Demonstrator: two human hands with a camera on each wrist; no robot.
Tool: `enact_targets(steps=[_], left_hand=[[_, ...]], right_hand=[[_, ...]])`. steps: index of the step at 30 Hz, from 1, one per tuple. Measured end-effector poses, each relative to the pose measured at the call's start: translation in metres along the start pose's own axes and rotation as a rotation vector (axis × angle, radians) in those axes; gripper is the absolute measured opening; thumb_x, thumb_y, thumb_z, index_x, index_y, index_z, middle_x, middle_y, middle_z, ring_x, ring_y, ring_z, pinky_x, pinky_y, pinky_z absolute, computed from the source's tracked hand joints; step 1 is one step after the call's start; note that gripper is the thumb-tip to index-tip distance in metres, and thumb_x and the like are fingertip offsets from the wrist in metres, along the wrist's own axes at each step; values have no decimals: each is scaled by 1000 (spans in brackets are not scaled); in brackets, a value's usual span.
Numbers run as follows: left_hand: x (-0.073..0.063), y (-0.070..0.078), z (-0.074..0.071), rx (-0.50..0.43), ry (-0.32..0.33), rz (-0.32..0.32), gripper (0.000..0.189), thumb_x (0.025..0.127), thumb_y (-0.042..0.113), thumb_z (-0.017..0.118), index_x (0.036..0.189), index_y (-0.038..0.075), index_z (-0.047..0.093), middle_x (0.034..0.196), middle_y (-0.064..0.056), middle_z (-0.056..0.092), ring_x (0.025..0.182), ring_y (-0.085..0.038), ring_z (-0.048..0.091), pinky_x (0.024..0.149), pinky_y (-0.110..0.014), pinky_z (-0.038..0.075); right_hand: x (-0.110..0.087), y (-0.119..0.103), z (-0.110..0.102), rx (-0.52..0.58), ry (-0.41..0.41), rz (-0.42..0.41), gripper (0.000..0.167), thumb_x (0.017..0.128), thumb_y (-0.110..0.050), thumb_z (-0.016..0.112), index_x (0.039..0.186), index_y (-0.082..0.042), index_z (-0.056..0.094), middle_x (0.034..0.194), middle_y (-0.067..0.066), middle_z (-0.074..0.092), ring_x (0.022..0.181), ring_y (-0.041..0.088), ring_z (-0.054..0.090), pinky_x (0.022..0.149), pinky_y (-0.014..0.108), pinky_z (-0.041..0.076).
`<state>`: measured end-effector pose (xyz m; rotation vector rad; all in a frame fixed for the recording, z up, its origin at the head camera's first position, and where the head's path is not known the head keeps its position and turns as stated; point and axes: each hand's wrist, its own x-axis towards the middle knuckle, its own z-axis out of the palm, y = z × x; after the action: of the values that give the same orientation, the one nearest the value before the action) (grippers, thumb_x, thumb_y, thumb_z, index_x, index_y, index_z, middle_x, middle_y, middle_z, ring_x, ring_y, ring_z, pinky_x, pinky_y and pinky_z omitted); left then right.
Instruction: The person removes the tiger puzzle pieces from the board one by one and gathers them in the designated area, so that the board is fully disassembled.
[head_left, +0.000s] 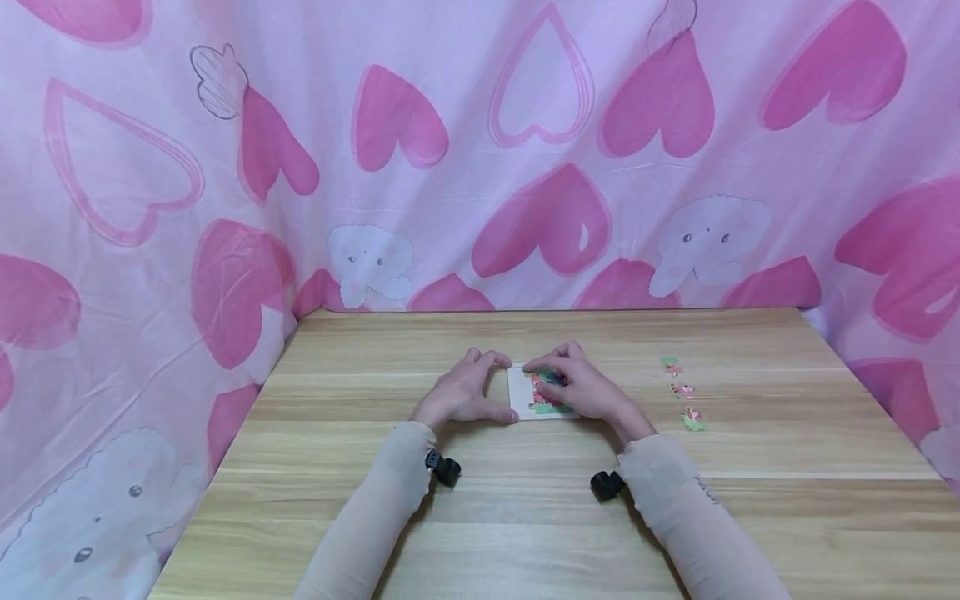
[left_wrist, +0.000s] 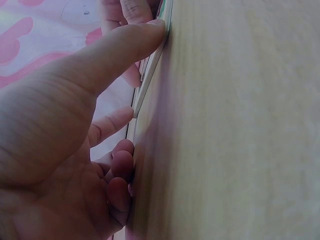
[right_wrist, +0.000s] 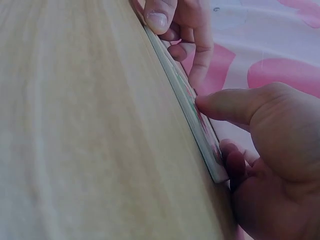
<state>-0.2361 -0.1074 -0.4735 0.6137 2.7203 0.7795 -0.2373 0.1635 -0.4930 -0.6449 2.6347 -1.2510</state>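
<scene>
A small white-framed puzzle board [head_left: 519,392] lies flat on the wooden table, with its colourful red-and-green picture [head_left: 551,408] filling the part toward the right. My left hand [head_left: 468,390] grips the board's left side, thumb at the near corner and index finger at the far one. In the left wrist view, the thumb [left_wrist: 150,32] meets the board's edge. My right hand [head_left: 588,387] is over the picture, thumb and index finger bent about a puzzle piece [head_left: 536,380] at its upper left. The right thumb [right_wrist: 210,104] touches the picture's surface; the hand covers much of it.
Three loose puzzle pieces lie in a column on the right of the table: a far one [head_left: 671,365], a middle one [head_left: 682,390] and a near one [head_left: 693,419]. A pink heart-patterned curtain [head_left: 465,192] hangs behind the table [head_left: 510,517] and along its sides.
</scene>
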Motion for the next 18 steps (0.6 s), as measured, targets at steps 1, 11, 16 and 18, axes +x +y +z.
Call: enact_targets(steps=[1,11,16,18], left_hand=[[0,0,0,0,-1,-1,91,81,57,98,157,31,55,135,-5,53,114,-24,56,99,-46,55],[1,1,0,-4,2,1,93,80,56,98,157,29,55,129,-4,52,110,-24,56,93,-43,54],[1,0,0,-9,3,0,93,79,56,98,157,30,56,128,-4,52,108,-24,56,92,-43,54],[1,0,0,-8,4,0,93,79,56,99,157,30,56,128,-3,52,108,-24,56,91,-42,54]], right_hand=[[0,0,1,-4,-1,-5,38,107,-15,76,144,-22,76,129,11,46,117,26,46,97,43,42],[1,-5,1,2,-4,14,36,106,-11,75,139,-23,76,127,11,42,119,28,42,101,45,40],[1,-7,2,14,-11,26,34,106,-10,74,138,-21,76,131,12,42,124,30,42,107,50,39],[2,-8,2,19,-9,21,34,106,-8,74,138,-18,75,133,13,42,127,32,42,110,53,38]])
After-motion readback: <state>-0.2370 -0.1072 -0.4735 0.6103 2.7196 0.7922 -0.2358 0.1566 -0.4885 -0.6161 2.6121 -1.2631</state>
